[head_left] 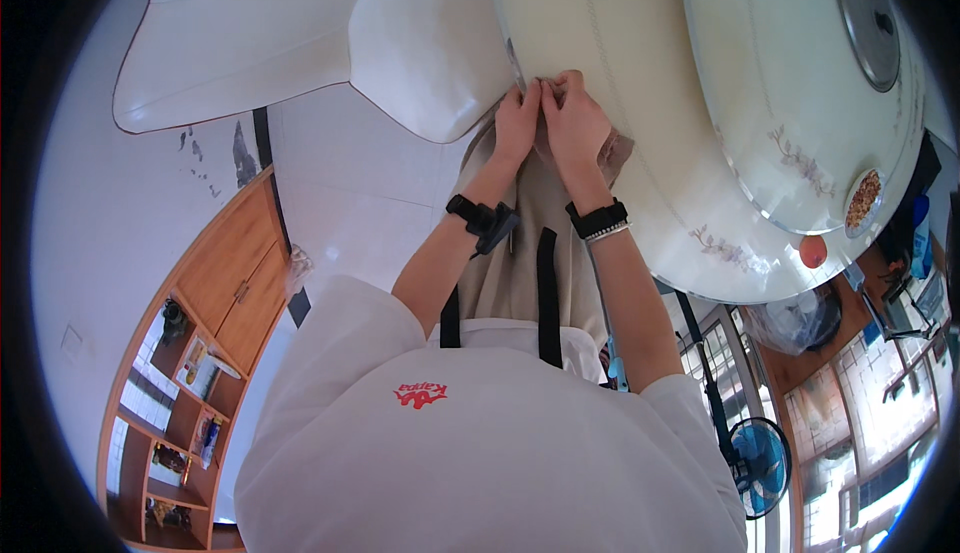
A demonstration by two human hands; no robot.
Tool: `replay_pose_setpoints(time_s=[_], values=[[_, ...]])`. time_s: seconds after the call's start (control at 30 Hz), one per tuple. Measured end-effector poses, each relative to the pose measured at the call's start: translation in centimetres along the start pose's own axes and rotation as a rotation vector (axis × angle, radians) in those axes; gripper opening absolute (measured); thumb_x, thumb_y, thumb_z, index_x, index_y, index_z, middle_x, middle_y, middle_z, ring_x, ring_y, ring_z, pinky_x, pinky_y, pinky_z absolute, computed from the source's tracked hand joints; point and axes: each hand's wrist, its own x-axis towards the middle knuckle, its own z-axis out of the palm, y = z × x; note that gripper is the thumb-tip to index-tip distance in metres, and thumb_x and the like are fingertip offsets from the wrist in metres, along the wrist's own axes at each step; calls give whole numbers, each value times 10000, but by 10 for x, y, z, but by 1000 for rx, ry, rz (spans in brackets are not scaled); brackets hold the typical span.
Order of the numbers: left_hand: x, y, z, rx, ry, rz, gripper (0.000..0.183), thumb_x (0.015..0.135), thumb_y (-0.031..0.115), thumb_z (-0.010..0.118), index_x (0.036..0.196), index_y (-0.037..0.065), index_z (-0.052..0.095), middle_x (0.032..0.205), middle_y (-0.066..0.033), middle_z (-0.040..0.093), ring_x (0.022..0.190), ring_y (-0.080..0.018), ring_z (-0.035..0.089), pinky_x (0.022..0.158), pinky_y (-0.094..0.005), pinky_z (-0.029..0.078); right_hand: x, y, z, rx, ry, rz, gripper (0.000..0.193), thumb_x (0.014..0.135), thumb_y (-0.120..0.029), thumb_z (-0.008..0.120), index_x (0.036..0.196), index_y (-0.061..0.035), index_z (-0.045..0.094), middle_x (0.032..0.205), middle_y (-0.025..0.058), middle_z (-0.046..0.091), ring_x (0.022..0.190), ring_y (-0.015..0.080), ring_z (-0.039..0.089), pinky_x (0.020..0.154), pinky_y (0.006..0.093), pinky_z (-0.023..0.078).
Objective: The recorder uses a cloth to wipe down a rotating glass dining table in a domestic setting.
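Note:
Both my hands are together at the near edge of the round cream table. My left hand is closed, its thumb and fingertips pinched together. Beside it my right hand is closed in a pinch too, the two sets of fingertips almost touching. They hold a thin brownish cloth; part of it hangs between the hands and part sticks out past my right hand. The pinched portion is hidden behind my fingers. Each wrist wears a black band.
A white padded chair stands left of the table. On the table's raised round tier are a metal lid and a dish of small brown pieces. A reddish round fruit lies nearby. A wooden cabinet and a fan flank me.

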Motion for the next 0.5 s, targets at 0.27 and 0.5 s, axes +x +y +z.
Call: replay_pose_setpoints(time_s=[0.27,0.5], values=[[9,4,-5,-46,-74,0,404,844,329,463,829,-64,554,829,-200,584,792,-263,546,725,-341,414,6,0,1,-63,0,-55,208,803,-306,569,860,-124,485,650,91,605,605,300,603,520,411,464],[6,-9,-3,-222,-113,-72,314,866,249,426,923,-37,543,901,-139,550,841,-199,499,768,-296,386,-2,3,2,-13,-45,-91,184,805,-276,571,881,-130,489,698,95,616,628,300,607,532,412,469]])
